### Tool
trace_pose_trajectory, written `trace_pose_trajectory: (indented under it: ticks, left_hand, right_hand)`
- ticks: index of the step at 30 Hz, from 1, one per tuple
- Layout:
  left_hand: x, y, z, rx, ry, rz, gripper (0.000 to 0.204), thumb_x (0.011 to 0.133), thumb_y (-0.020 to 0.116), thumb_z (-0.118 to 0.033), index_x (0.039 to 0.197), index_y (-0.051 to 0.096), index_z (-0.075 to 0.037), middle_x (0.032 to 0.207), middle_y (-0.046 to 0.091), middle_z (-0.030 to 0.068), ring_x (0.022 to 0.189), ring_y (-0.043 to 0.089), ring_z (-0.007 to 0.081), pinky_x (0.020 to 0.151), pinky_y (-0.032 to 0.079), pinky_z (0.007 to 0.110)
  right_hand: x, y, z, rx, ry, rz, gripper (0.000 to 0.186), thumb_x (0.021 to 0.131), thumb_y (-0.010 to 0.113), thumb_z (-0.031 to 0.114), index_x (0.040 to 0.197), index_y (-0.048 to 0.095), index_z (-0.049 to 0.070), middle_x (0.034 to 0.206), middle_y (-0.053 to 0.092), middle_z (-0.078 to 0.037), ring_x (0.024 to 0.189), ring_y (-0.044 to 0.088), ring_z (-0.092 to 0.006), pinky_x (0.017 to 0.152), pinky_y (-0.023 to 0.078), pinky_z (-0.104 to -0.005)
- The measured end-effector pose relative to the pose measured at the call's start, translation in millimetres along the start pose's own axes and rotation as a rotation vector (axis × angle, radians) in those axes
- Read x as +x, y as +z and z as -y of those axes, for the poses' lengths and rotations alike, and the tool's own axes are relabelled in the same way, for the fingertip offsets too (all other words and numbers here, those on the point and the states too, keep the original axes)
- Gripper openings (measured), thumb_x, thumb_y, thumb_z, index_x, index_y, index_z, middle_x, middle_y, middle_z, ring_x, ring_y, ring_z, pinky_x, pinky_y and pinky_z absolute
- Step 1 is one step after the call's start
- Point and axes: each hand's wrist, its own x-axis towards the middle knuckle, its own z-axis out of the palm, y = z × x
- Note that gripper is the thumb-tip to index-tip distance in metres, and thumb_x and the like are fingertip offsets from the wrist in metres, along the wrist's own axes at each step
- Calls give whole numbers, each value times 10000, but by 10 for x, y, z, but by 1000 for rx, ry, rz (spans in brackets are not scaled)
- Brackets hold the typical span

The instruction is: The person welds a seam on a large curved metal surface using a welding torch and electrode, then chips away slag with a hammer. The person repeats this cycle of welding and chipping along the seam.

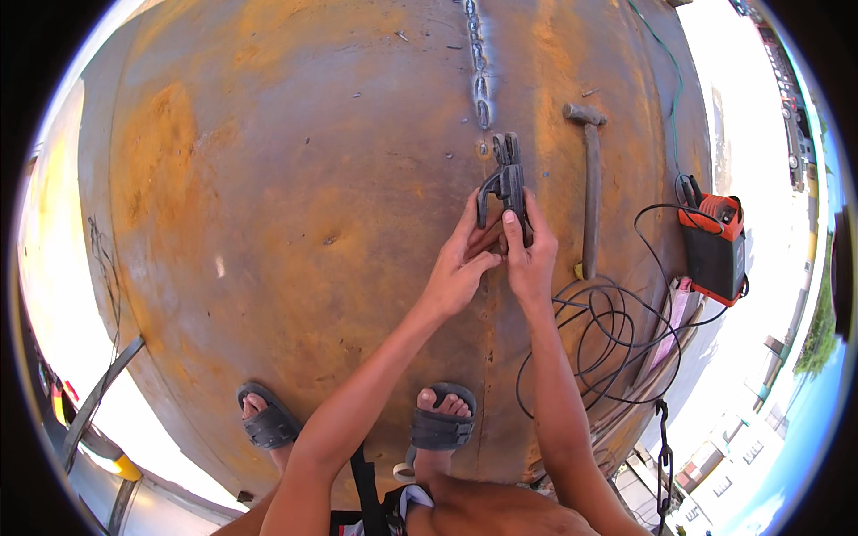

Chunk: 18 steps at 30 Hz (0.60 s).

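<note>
Both my hands are on a black welding electrode holder (511, 183), its jaws pointing away from me over the rusty steel surface. My right hand (531, 255) is closed around its handle, the thumb lying along the top. My left hand (463, 272) has its fingers at the lever on the holder's left side, closed against it. No electrode shows in the jaws. Just beyond them a weld seam (480, 67) of separate bright beads runs away from me. A hammer (591, 196) with a long handle lies to the right of my right hand.
A red and black welding machine (712, 255) sits at the right edge. Black cable (617, 335) lies in loose coils beside my right forearm. A thin green cord (677, 80) trails at the far right. A dark chain (664, 456) hangs at lower right. My sandalled feet stand on the curved steel (295, 205).
</note>
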Motion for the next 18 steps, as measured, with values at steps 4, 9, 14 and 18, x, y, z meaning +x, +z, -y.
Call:
trace_pose_trajectory:
  ticks: [4,9,14,18]
  left_hand:
    - [-17,-22,88,-44,40,-7,1021,943,509,115,1784,4,-169,1758,344,208,1576,447,328,1205,434,406]
    - [-3,-16,39,-55,9,-21,1017,950,512,104,1784,2,-173,1760,343,208,1552,480,324,1174,452,395]
    - [22,-15,17,-54,9,-41,1007,960,516,86,1786,7,-183,1754,354,209,1499,534,307,1154,464,396]
    - [33,-1,-5,-58,-7,-49,1002,964,519,79,1787,12,-187,1749,364,210,1453,568,297,1136,478,402]
  right_hand:
    - [28,39,56,44,34,28,533,1138,616,325,1508,581,-57,776,555,-4,678,499,-83,597,423,-284]
    - [73,18,210,18,73,69,517,1146,598,331,1506,587,-40,756,545,-9,665,484,-88,592,420,-288]
    - [97,59,220,-39,46,50,487,1151,583,335,1482,609,-20,803,596,-41,680,502,-99,613,444,-299]
    - [113,62,234,-34,86,52,490,1153,574,342,1473,610,-28,843,625,-64,710,530,-110,639,470,-313]
